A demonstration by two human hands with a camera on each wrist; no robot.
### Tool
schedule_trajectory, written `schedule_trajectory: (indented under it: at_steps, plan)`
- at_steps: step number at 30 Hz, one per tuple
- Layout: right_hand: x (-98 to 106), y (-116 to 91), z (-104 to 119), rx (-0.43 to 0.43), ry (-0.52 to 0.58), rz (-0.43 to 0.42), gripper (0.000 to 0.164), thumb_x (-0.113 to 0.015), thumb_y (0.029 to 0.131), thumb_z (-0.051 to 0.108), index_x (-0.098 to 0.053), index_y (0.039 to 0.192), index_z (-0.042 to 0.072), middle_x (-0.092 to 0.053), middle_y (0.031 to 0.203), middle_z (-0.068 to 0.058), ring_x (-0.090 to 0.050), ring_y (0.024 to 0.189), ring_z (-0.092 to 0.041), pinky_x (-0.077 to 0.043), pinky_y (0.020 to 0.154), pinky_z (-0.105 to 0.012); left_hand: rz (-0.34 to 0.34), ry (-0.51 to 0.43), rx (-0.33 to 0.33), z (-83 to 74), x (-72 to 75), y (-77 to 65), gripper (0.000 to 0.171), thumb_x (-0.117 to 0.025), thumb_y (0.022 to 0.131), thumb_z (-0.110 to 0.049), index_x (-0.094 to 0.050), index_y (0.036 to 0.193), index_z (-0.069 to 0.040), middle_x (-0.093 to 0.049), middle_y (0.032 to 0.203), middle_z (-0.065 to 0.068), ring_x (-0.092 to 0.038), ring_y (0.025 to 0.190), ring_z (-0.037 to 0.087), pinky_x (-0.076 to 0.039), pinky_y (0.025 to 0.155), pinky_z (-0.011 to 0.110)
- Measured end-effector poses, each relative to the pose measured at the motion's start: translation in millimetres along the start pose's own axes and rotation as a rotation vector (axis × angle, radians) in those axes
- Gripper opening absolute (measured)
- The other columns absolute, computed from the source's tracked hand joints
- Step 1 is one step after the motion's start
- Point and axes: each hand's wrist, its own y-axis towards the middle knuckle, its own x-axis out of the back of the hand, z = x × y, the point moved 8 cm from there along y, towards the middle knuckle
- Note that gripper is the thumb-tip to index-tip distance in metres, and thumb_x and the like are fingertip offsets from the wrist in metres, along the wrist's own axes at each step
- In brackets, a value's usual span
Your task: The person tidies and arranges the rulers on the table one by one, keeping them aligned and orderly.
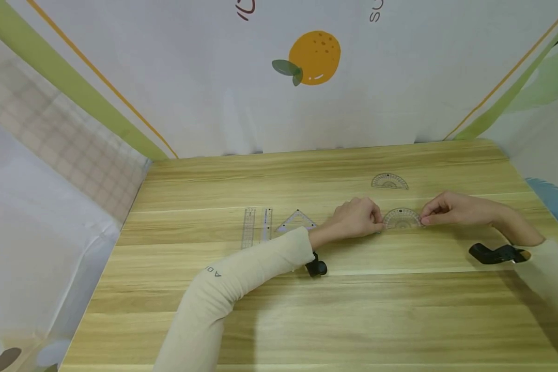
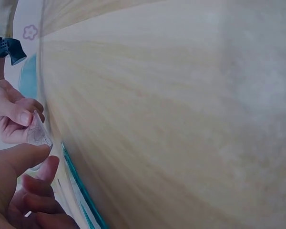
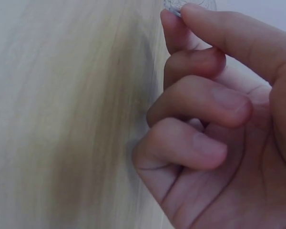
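A clear half-round protractor [image 1: 402,219] is held between both hands, its curved edge toward the back of the table. My left hand [image 1: 355,218] pinches its left corner between thumb and fingers. At the opposite corner my right hand [image 1: 453,209] pinches it, the other fingers curled in, as the right wrist view shows. In the left wrist view the protractor [image 2: 40,134] appears tilted between the two hands. A second clear protractor [image 1: 389,181] lies flat farther back. Left of my left hand lies a clear set square [image 1: 296,219], partly hidden by the forearm.
Two clear rulers [image 1: 248,227] lie side by side left of the set square, one partly behind the sleeve [image 1: 260,263]. Black wrist mounts [image 1: 317,266] hang under both forearms. The wooden table [image 1: 376,315] meets a printed cloth [image 1: 204,103] at its back edge.
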Motion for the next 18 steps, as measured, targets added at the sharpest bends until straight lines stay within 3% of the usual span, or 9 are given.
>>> schedule_trajectory:
  at_steps: [18]
  plan:
    - [-0.8, 1.2, -0.9, -0.062, 0.015, 0.003, 0.019, -0.057, 0.104, 0.003, -0.074, 0.098, 0.008, -0.057, 0.077, -0.006, -0.046, 0.068, -0.008, -0.038, 0.055, -0.030, 0.029, 0.009, 0.014, 1.8, -3.5, 0.9, 0.014, -0.073, 0.097, -0.032, -0.075, 0.086, -0.022, -0.060, 0.065, -0.011, -0.049, 0.053, 0.004, -0.040, 0.048, 0.022]
